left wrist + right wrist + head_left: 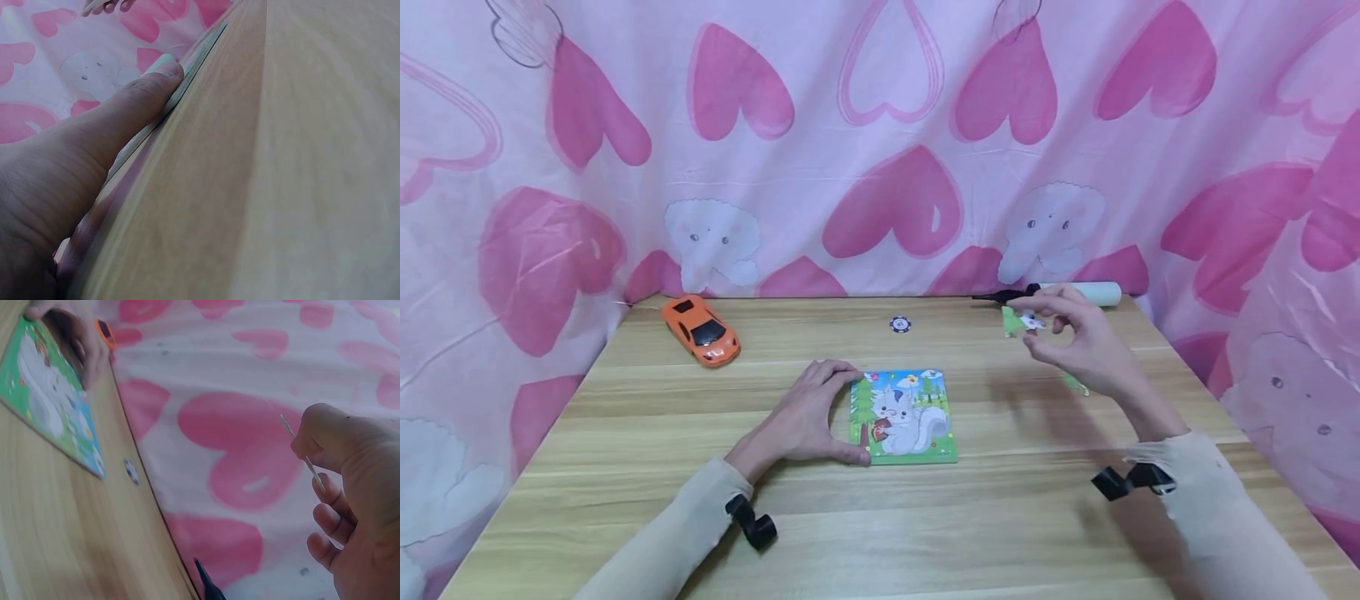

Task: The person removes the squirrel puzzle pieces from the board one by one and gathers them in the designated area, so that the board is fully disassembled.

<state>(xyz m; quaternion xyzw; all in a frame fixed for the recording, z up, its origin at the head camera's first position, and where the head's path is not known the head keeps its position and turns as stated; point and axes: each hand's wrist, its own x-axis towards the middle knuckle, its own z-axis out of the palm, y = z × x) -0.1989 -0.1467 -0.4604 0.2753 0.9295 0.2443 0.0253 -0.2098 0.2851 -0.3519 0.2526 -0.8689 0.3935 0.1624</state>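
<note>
A square picture puzzle [902, 433] with a grey squirrel on it lies flat on the table. My left hand [808, 412] holds it at its left side, thumb at the near corner and fingers at the far one. The thumb [137, 100] lies along the puzzle's edge in the left wrist view. Up at the right, my right hand [1086, 337] pinches a thin puzzle piece [1013, 322], printed green and white, between thumb and fingertips. Seen edge-on in the right wrist view, the piece [315, 475] is a narrow strip. Another green piece [1075, 383] lies on the table, partly hidden behind the right hand.
An orange toy car [702, 331] stands at the back left of the wooden table [865, 533]. Near the back edge lie a round blue-and-white chip [900, 324] and a pale blue cylinder [1097, 292] with a black pointed end. A pink heart-patterned curtain [891, 200] hangs behind.
</note>
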